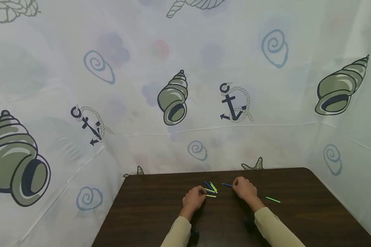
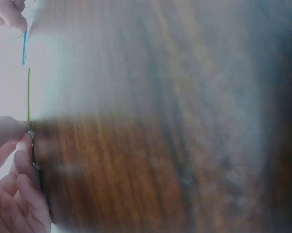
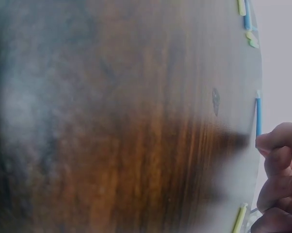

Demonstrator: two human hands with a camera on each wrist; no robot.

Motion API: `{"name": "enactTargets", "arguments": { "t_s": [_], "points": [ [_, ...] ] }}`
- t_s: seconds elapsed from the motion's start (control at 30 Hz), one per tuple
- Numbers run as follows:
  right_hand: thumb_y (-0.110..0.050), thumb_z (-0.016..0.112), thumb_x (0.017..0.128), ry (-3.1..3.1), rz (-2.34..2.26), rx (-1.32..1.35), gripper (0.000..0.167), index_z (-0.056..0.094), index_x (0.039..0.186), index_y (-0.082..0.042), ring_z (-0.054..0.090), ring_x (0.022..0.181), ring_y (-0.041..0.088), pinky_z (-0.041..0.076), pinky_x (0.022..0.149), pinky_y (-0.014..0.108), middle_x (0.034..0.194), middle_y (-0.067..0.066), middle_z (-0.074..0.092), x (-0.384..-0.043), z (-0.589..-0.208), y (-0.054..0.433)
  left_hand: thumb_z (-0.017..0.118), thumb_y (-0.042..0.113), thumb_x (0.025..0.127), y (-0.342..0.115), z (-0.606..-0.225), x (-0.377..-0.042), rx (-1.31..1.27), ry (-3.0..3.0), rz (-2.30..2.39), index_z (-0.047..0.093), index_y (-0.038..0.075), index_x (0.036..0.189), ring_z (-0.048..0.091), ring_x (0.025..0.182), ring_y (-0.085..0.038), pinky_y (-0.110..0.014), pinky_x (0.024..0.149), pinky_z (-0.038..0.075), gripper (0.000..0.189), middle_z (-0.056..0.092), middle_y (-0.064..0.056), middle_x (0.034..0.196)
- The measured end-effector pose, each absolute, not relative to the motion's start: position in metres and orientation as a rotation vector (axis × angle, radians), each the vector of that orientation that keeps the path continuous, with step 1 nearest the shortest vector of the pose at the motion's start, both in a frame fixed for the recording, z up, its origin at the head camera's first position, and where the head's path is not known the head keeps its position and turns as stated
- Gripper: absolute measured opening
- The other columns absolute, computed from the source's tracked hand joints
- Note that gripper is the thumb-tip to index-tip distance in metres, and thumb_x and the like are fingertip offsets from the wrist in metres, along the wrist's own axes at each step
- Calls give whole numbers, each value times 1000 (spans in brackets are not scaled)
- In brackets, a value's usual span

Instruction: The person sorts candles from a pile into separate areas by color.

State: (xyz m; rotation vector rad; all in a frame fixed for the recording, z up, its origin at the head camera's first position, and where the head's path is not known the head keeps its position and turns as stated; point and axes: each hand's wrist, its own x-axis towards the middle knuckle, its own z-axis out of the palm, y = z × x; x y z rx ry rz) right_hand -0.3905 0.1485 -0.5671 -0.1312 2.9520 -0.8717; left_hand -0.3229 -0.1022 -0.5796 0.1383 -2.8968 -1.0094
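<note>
Before a white sheet printed with shells and anchors, on a dark brown table, the left hand pinches a yellow-green stick beside loose sticks, while the right hand pinches a blue stick to their right.

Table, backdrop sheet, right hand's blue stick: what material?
Table: wood or wood-look laminate, perhaps satin; streaked brown grain, soft sheen.
Backdrop sheet: fabric or thin plastic, mostly matte; creases.
Blue stick: possibly plastic or painted wood; even color, finish unclear.
</note>
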Motion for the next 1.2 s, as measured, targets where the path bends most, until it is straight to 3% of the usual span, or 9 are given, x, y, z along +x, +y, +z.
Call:
{"name": "enactTargets", "arguments": {
  "t_s": [0.27, 0.6, 0.97, 1.2],
  "points": [
    [-19, 73, 102, 2934, -853, -105, 6, 74, 102, -14, 63, 78, 25, 50, 70, 47, 97, 5, 73, -394, -566, 147, 71, 29, 102, -108, -606, -334, 67, -2835, -952, 74, 33, 100, 55, 67, -14, -41, 65, 42, 6, 63, 11, 77],
    [-20, 73, 102, 2926, -882, -109, 7, 72, 102, -13, 65, 84, 29, 51, 82, 62, 100, 7, 72, -394, -565, 148, 73, 23, 102, -96, -572, -314, 122, -2869, -989, 77, 24, 105, 53, 67, -14, -38, 66, 40, 5, 64, 9, 79],
    [-23, 75, 99, 2927, -945, -150, 14, 72, 110, -14, 66, 85, 29, 51, 74, 54, 103, 7, 74, -394, -569, 148, 72, 24, 103, -99, -571, -313, 126, -2894, -973, 76, 26, 105, 54, 69, -13, -38, 67, 42, 5, 66, 10, 81],
    [-22, 72, 99, 2955, -1077, -212, 14, 72, 111, -15, 57, 72, 21, 42, 61, 39, 91, 3, 68, -386, -569, 138, 71, 24, 104, -98, -570, -312, 120, -2911, -973, 75, 27, 106, 53, 66, -14, -38, 66, 40, 5, 65, 9, 80]
  ]
}}
